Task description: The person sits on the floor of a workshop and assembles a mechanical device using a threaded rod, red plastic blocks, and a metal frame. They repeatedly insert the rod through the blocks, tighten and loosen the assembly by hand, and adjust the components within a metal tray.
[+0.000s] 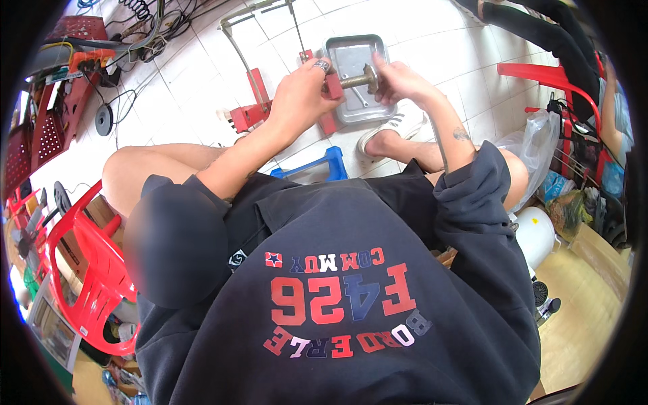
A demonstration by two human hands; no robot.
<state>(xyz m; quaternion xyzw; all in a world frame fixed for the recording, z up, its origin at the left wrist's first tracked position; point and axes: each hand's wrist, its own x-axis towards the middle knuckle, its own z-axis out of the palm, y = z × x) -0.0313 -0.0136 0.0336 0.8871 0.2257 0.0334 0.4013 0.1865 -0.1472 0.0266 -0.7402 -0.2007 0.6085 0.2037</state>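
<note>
My left hand [305,93], a ring on one finger, is closed around a red metal block [333,87]. A thick threaded bolt [354,82] sticks out of the block toward the right. At its far end is a wide, rough, brownish head [370,78]. The fingers of my right hand [403,82] are curled at that head, and it looks gripped between thumb and fingers. Beneath both hands a grey metal tray [368,116] rests on the floor, with a thin tool [362,98] lying in it. Left of the tray stands a red frame part [251,116] with metal rods.
A small blue stool [312,167] is between my legs. Red plastic chairs stand at the left [101,270] and right [540,74], where another person's dark-clothed leg [526,30] shows. Cables [155,37] tangle at the upper left. A plastic bag [540,145] hangs near my right knee.
</note>
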